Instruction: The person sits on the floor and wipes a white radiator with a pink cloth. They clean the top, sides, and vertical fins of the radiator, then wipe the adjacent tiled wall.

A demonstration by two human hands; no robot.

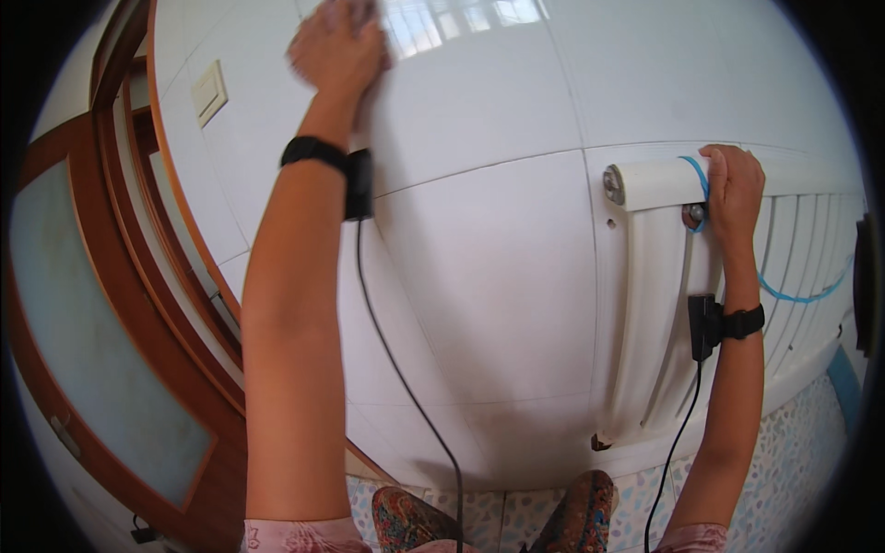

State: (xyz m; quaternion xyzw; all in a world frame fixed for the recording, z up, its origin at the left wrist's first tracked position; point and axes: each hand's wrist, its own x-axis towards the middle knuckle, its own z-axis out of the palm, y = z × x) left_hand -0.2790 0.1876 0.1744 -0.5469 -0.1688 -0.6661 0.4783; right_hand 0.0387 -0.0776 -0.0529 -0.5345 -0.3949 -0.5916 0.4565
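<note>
My left hand [339, 48] is raised to the glossy white tiled wall [477, 90] near the top of the view. It is blurred and partly cut off by the frame edge, so I cannot tell if anything is under its fingers. My right hand [738, 190] grips the top rail of a white radiator [657, 183], thumb on the near side. A blue cord [695, 173] loops around that rail just left of the hand and hangs in a curve on its other side. Each wrist wears a black strap with a small black box and a cable.
A cream light switch [210, 93] sits on the wall left of my left hand. Farther left stands a brown-framed door [104, 256] with frosted glass. A metal bracket [600, 442] projects low at the radiator's left end. Speckled floor tiles [788, 449] lie below.
</note>
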